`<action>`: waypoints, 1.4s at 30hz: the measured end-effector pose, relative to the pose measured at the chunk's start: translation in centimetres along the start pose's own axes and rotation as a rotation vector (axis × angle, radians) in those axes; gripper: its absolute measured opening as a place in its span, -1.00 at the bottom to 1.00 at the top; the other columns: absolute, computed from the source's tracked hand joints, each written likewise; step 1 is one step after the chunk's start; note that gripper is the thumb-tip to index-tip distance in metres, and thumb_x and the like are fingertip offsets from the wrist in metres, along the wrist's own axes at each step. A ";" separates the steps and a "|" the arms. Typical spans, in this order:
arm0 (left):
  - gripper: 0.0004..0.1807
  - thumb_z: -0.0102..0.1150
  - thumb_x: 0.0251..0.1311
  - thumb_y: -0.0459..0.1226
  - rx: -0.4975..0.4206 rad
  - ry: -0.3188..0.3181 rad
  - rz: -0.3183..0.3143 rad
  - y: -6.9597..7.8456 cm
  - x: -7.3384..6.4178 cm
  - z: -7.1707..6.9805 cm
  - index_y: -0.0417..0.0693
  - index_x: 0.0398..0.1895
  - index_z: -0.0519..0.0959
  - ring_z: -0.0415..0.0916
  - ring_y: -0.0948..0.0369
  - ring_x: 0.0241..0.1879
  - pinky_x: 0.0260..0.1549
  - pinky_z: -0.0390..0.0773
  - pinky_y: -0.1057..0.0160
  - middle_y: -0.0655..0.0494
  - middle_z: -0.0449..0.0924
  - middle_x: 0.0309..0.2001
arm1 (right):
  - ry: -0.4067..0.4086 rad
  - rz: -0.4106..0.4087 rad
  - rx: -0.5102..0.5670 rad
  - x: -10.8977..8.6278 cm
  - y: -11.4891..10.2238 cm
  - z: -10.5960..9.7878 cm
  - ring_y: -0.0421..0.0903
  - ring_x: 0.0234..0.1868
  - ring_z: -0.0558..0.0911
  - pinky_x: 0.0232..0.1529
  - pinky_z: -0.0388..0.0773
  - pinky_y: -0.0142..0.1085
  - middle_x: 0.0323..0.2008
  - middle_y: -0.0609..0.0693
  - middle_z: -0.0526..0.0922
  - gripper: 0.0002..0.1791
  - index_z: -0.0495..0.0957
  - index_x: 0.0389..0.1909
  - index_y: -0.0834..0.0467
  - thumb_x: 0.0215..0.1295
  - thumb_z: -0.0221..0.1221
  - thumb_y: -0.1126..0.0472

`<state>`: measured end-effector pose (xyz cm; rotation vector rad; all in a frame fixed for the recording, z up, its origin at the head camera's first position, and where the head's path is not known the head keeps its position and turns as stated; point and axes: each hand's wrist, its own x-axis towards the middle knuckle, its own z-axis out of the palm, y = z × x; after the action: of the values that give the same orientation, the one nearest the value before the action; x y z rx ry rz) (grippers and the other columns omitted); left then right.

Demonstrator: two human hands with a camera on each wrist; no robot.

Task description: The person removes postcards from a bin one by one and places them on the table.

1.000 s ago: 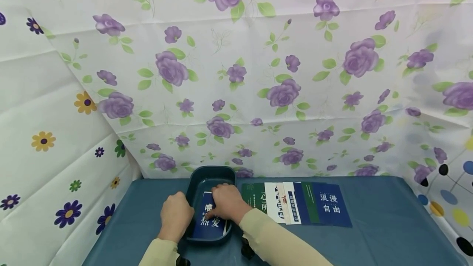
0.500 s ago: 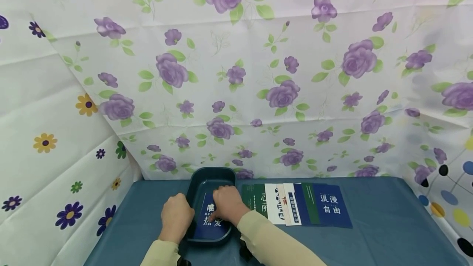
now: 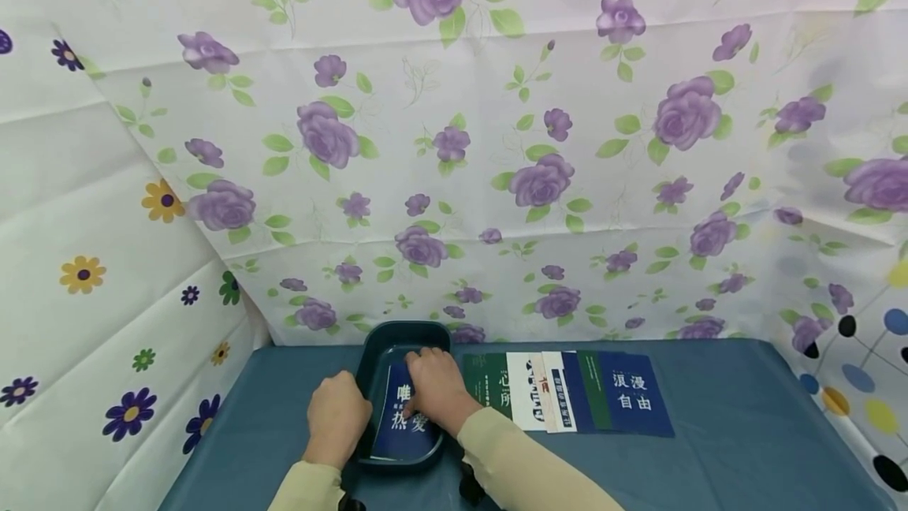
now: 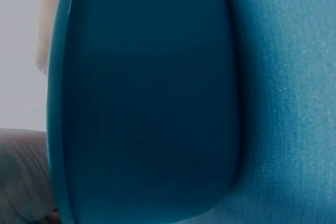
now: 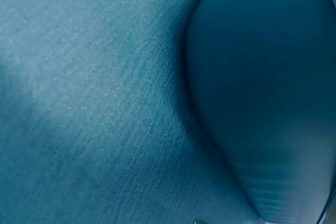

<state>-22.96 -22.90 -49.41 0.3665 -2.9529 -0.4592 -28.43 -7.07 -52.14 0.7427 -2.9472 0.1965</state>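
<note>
A dark teal tray (image 3: 407, 328) lies on the table with a blue card (image 3: 400, 441) in it, printed with large white characters. My left hand (image 3: 339, 418) grips the tray's left rim with curled fingers. My right hand (image 3: 438, 386) reaches over the right rim and pinches the card, thumb on its face and fingers by its right edge. The card's left edge looks slightly raised. Both the left wrist and right wrist views are filled mostly by the tray's outer wall (image 4: 152, 103). What lies beneath the card is hidden.
Just right of the tray, overlapping cards lie in a row: a green one (image 3: 486, 369), a white one (image 3: 522, 408), and a dark blue one (image 3: 638, 393) at the far end, among several others. Floral cloth walls (image 3: 482, 274) close off the table's back and sides.
The blue card has shifted and turned slightly inside the tray with my right hand, which moved a little up and down. My left hand and the row of cards stayed put.
</note>
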 end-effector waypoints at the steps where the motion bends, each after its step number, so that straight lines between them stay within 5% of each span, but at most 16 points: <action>1: -0.91 0.23 -0.11 -0.35 0.000 0.000 0.002 0.0 0.0 -0.1 -0.23 -0.57 0.57 0.58 -0.02 -0.57 -0.69 0.44 0.04 -0.12 0.59 -0.58 | 0.001 0.001 0.007 0.0 0.0 0.0 -0.04 0.01 0.55 0.06 0.46 -0.14 -0.01 -0.02 0.59 -0.05 0.45 0.14 0.01 -0.37 0.41 -0.34; 8: -0.91 0.22 -0.10 -0.35 -0.002 -0.012 0.002 -0.1 -0.3 0.0 -0.19 -0.61 0.54 0.57 -0.02 -0.58 -0.71 0.43 0.05 -0.10 0.57 -0.60 | -0.009 -0.026 -0.031 -0.1 -0.1 0.2 -0.13 -0.14 0.62 -0.08 0.52 -0.17 -0.13 -0.08 0.65 -0.17 0.44 0.11 0.01 -0.23 0.40 -0.28; 22: -0.92 0.22 -0.08 -0.35 0.007 -0.026 -0.015 0.0 0.1 0.1 -0.20 -0.56 0.55 0.57 -0.01 -0.59 -0.71 0.43 0.05 -0.09 0.57 -0.60 | 0.113 -0.095 0.040 -0.7 -0.2 -0.2 -0.12 -0.05 0.57 -0.13 0.57 -0.20 -0.06 -0.08 0.58 -0.47 0.42 0.17 -0.14 0.15 0.25 0.15; 28: -0.93 0.22 -0.07 -0.35 0.004 -0.027 -0.010 -0.1 0.0 0.0 -0.20 -0.55 0.56 0.56 0.00 -0.60 -0.72 0.44 0.06 -0.08 0.57 -0.60 | 0.108 -0.117 0.067 -1.0 -0.4 -0.6 -0.14 0.00 0.55 -0.05 0.55 -0.27 -0.03 -0.08 0.55 -0.43 0.39 0.23 -0.13 0.19 0.21 0.27; 35: -0.86 0.22 -0.08 -0.36 0.005 0.003 0.002 -0.2 -0.2 0.1 -0.14 -0.69 0.49 0.53 0.05 -0.66 -0.76 0.39 0.09 -0.04 0.51 -0.68 | 0.157 -0.106 0.301 -1.5 1.1 -2.6 -0.23 -0.19 0.63 -0.26 0.56 -0.39 -0.16 -0.07 0.66 -0.63 0.55 -0.02 0.02 0.11 0.27 0.29; 42: -0.88 0.22 -0.10 -0.37 0.005 0.021 0.021 -0.1 -0.3 0.2 -0.18 -0.66 0.50 0.54 0.00 -0.64 -0.75 0.40 0.05 -0.10 0.54 -0.65 | 0.306 -0.033 0.492 -2.1 3.3 -5.4 -0.44 -0.48 0.59 -0.49 0.46 -0.53 -0.29 -0.14 0.72 -0.74 0.61 -0.13 -0.04 0.12 0.29 0.12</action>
<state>-22.71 -22.88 -49.61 0.3390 -2.9353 -0.4431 -27.81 -2.38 -47.39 0.7287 -2.6076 0.9637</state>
